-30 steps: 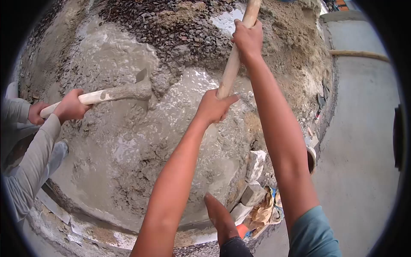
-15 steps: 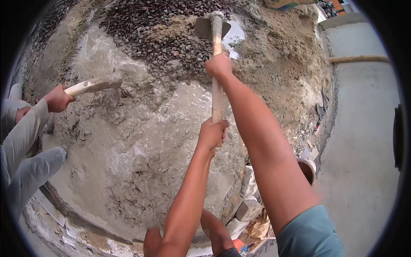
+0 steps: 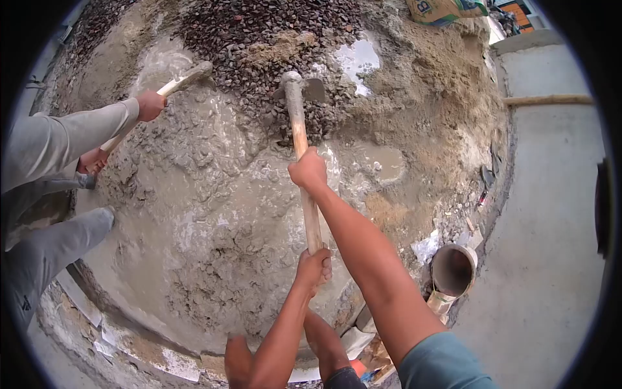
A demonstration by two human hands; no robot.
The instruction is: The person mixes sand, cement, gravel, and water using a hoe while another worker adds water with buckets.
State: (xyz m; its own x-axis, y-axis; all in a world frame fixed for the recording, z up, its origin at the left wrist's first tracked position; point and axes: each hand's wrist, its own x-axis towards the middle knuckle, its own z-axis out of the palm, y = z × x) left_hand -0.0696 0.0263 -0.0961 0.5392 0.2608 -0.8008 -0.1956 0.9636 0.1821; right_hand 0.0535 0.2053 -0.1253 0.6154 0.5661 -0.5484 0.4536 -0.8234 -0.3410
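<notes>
Both of my hands are wrapped round the wooden handle of a hoe. My left hand grips its lower end, and my right hand holds it about midway up. The hoe's muddy head, with its dark blade, is at the dark gravel. Below the handle spreads wet grey mortar. At the left, a co-worker's hands hold another hoe, its head at the upper edge of the mortar.
Sand rises at the upper right, with a printed sack on top. A bucket stands at the lower right beside a smooth concrete strip. The co-worker's legs are at the left; bare lower legs show below my hands.
My hoe has come down onto the gravel and nearer to me, both hands still on it. The co-worker's hoe has swung up and away. The view has shifted, showing more of the bucket.
</notes>
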